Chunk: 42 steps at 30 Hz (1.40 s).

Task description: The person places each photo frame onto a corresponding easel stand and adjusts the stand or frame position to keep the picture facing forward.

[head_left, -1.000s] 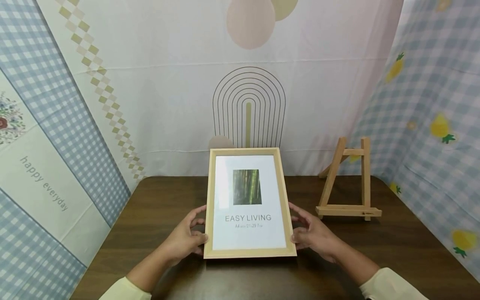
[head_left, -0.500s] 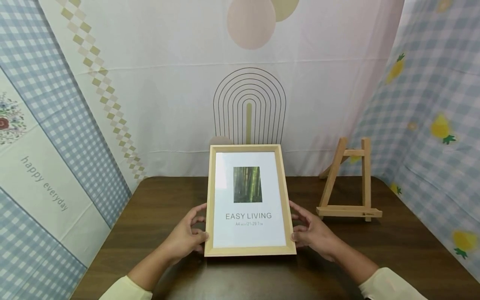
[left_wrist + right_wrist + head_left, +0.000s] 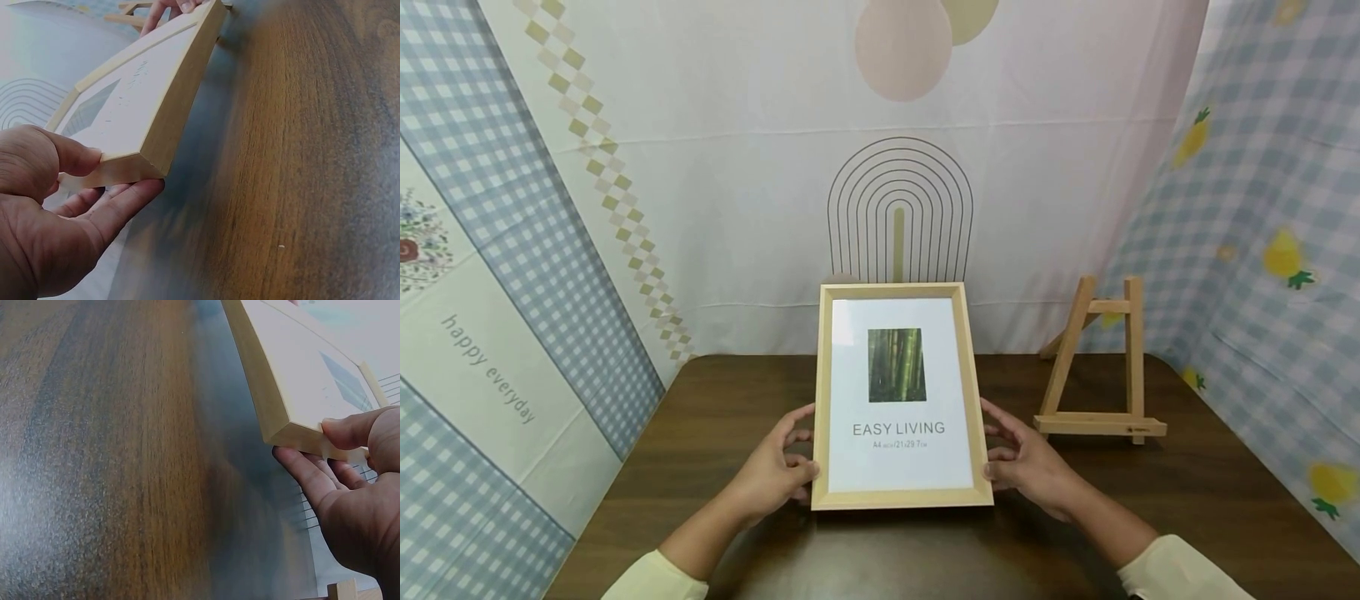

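Observation:
A light wood picture frame (image 3: 898,458) is held up by both hands, its top leaning back and its front toward me. Behind its glazing is a white sheet with a small green forest picture (image 3: 897,365) and the words "EASY LIVING". My left hand (image 3: 775,468) grips the left side near the bottom, thumb at the front edge and fingers behind, as the left wrist view shows. On the opposite side my right hand (image 3: 1030,467) grips the frame the same way. In both wrist views the lower edge of the picture frame (image 3: 178,100) (image 3: 262,381) is lifted off the tabletop.
To the right on the dark brown wooden table (image 3: 647,500) stands a small wooden easel (image 3: 1097,423) with a ledge across its front. A pale patterned cloth (image 3: 737,208) hangs along the back. Checked cloths (image 3: 1262,333) border the sides.
The picture frame has risen slightly in the head view and its face has tilted more upright. Both hands keep their grip at its sides. The easel has stayed in place.

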Tool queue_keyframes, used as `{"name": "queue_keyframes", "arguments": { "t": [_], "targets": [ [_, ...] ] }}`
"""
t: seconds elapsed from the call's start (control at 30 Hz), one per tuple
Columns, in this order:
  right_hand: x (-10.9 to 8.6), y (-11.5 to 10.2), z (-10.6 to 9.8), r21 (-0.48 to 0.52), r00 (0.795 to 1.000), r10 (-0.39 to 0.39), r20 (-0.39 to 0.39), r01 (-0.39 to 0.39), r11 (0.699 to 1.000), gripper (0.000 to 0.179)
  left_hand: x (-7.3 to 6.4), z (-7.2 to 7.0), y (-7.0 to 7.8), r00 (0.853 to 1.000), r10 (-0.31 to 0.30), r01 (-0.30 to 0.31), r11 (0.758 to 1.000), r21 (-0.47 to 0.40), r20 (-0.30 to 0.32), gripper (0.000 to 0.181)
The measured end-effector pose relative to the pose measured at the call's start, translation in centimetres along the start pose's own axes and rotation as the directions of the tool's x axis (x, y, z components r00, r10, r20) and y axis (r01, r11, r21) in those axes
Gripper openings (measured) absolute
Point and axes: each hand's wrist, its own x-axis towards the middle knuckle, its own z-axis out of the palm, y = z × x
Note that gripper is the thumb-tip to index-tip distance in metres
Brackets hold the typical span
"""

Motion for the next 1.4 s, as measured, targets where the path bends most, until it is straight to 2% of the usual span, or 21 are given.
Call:
{"name": "queue_keyframes", "arguments": {
  "t": [0.3, 0.73, 1.13, 1.4],
  "targets": [
    [0.13, 0.09, 0.03, -0.001, 0.999, -0.008, -0.033, 0.008, 1.0, 0.095, 0.01, -0.03, -0.12, 0.999, 0.045, -0.045, 0.999, 0.012, 0.019, 0.083],
    [0.27, 0.11, 0.06, 0.008, 0.998, -0.025, -0.055, 0.026, 1.0, 0.096, 0.07, 0.31, 0.22, 0.998, 0.056, -0.055, 0.998, 0.044, -0.02, 0.083],
    [0.45, -0.13, 0.03, 0.0, 0.995, -0.035, -0.096, 0.035, 0.999, 0.096, 0.52, 0.27, 0.06, 0.995, 0.099, -0.097, 0.992, 0.084, -0.024, 0.083],
    [0.61, 0.11, 0.0, -0.002, 0.992, -0.059, -0.112, 0.059, 0.998, 0.095, 0.79, 0.45, -0.12, 0.992, 0.118, -0.113, 0.989, 0.098, -0.046, 0.083]
  ]
}}
